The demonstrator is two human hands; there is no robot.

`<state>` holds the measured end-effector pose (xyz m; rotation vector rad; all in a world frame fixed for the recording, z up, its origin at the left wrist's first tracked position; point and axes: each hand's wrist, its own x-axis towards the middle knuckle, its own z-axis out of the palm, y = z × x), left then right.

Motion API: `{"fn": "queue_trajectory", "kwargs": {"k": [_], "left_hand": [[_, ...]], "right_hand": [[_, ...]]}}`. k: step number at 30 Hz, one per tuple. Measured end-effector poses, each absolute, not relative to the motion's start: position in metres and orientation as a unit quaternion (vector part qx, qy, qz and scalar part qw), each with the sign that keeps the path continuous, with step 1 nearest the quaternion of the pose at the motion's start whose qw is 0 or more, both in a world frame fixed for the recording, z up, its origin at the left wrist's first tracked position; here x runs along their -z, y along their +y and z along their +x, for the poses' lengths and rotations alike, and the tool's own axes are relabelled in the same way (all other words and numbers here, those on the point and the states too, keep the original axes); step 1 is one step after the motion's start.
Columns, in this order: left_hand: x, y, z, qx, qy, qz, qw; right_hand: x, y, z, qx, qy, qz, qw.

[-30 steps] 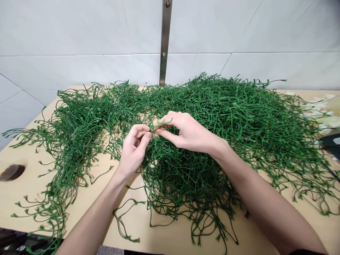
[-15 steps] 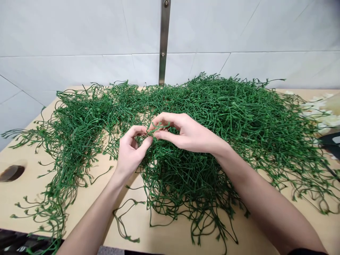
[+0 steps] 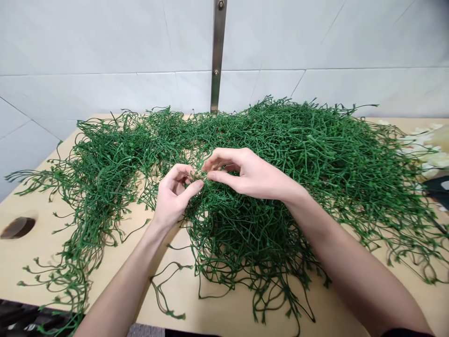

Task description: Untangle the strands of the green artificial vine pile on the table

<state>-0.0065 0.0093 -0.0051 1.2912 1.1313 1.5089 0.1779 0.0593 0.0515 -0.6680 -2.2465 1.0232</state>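
Observation:
Above a tangled pile of thin green artificial stems (image 3: pixel 252 224), both hands meet at the middle of the view. My left hand (image 3: pixel 175 192) pinches a small green plastic stem (image 3: pixel 199 175) between thumb and fingertips. From the other side, my right hand (image 3: pixel 245 174) curls down with thumb and fingers closed at the same stem. The fingertips hide much of it, so its full length cannot be made out. More of the pile lies under and behind the hands, and an arm of it (image 3: pixel 101 187) stretches to the left.
The stems cover much of a light wooden table (image 3: pixel 175 290). A round hole (image 3: pixel 18 227) is cut at its left. White artificial flowers (image 3: pixel 430 154) and a black object (image 3: pixel 437 189) lie at the right edge. Behind stands a tiled wall (image 3: pixel 105 42) with a metal strip (image 3: pixel 217 56).
The short green piece that stuck out beneath my right fingers no longer shows there. My right fingertips have shifted slightly; both hands stay close together over the pile.

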Motion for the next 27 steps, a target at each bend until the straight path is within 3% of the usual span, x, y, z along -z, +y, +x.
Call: {"fn": "queue_trajectory", "kwargs": {"k": [6, 13, 27], "left_hand": [[0.003, 0.009, -0.005, -0.608, 0.443, 0.486, 0.445], [-0.003, 0.011, -0.001, -0.603, 0.402, 0.414, 0.551], [0.012, 0.010, -0.008, -0.599, 0.449, 0.464, 0.474]], "right_hand": [[-0.055, 0.060, 0.181, -0.429, -0.832, -0.252, 0.246], [-0.056, 0.057, 0.178, -0.373, -0.858, -0.254, 0.245], [-0.053, 0.058, 0.177, -0.432, -0.803, -0.297, 0.284]]}}
